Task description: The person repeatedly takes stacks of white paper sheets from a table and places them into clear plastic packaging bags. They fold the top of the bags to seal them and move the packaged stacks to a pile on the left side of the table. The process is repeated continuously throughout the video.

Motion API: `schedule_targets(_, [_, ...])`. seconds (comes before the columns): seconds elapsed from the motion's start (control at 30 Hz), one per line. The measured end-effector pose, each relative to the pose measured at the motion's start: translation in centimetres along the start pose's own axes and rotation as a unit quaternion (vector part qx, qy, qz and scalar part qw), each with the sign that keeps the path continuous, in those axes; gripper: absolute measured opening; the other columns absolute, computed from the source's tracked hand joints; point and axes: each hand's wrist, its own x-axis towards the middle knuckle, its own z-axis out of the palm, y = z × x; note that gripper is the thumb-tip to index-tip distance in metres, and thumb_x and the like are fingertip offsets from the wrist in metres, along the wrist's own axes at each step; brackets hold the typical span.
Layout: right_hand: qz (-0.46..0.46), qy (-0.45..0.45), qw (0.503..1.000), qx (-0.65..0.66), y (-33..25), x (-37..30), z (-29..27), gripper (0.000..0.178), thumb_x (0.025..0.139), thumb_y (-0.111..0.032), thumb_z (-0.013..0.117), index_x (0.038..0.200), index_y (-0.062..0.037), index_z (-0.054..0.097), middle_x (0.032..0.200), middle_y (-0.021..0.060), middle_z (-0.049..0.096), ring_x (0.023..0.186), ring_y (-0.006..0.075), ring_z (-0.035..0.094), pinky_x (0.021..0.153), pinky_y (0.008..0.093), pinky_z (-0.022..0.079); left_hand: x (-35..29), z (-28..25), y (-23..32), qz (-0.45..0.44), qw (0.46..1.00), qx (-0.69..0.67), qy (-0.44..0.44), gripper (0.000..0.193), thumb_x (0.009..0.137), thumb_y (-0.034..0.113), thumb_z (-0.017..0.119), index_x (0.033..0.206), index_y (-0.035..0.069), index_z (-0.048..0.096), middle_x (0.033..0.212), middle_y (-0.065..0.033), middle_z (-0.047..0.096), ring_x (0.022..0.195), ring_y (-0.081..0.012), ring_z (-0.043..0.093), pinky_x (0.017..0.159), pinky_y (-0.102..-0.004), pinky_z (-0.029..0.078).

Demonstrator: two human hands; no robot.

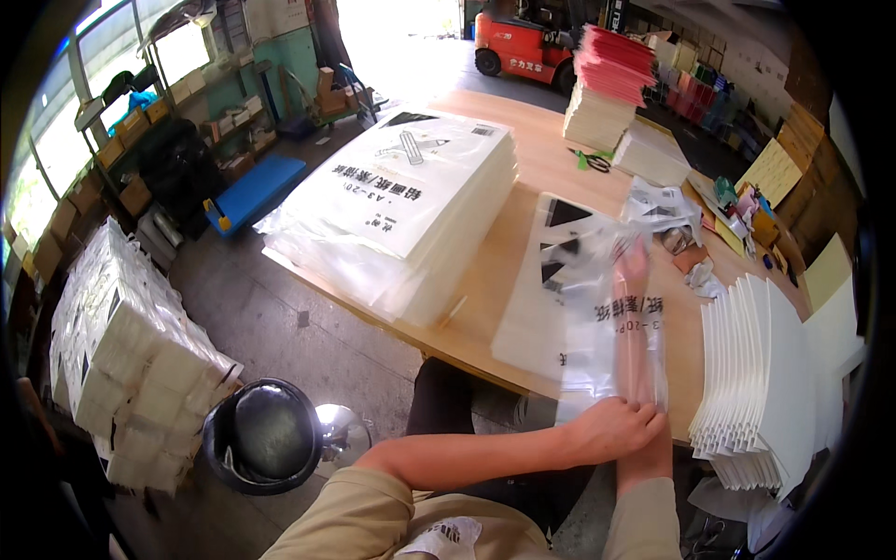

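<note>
A clear plastic bag (pixel 597 327) with black print lies along the table's front part. My right forearm reaches inside it, and my right hand (pixel 632 261) shows through the film near the bag's far end, fingers looking stretched out, somewhat blurred by the plastic. My left arm crosses in front of my body. With closed fingers my left hand (pixel 623 425) grips the bag's near edge, up against my right forearm. More flat printed bags (pixel 523 317) lie under and to the left of this one.
A tall stack of packed white paper (pixel 439 187) stands left on the wooden table (pixel 476 355). Fanned white sheets (pixel 747 373) rise at right. Scissors (pixel 593 161), a pink-topped paper pile (pixel 611 84) and clutter lie farther back. A black round stool (pixel 266 434) and wrapped packs (pixel 131 364) stand on the floor at left.
</note>
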Motion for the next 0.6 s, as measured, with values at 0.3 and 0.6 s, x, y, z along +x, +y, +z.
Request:
schedule_targets(0.3, [-0.016, 0.019, 1.000, -0.007, -1.0, -0.7, -0.8, 0.047, 0.097, -0.040, 0.051, 0.127, -0.0036, 0.051, 0.122, 0.0107, 0.054, 0.118, 0.0296, 0.054, 0.103, 0.0475, 0.044, -0.9, -0.7, 0.8, -0.021, 0.999, -0.026, 0.019, 0.024, 0.076, 0.011, 0.061, 0.097, 0.002, 0.053, 0.082, -0.0082, 0.057, 0.070, -0.0218, 0.065, 0.059, -0.0320, 0.053])
schedule_targets(0.6, [-0.015, 0.003, 1.000, 0.010, -1.4, 0.7, 0.5, 0.050, 0.096, -0.044, 0.051, 0.126, -0.0047, 0.051, 0.122, 0.0102, 0.053, 0.117, 0.0305, 0.054, 0.102, 0.0499, 0.044, -1.4, -3.7, -0.4, -0.041, 0.999, -0.020, -0.021, 0.031, 0.076, 0.009, 0.062, 0.104, 0.001, 0.053, 0.087, -0.0072, 0.057, 0.071, -0.0200, 0.066, 0.060, -0.0323, 0.053])
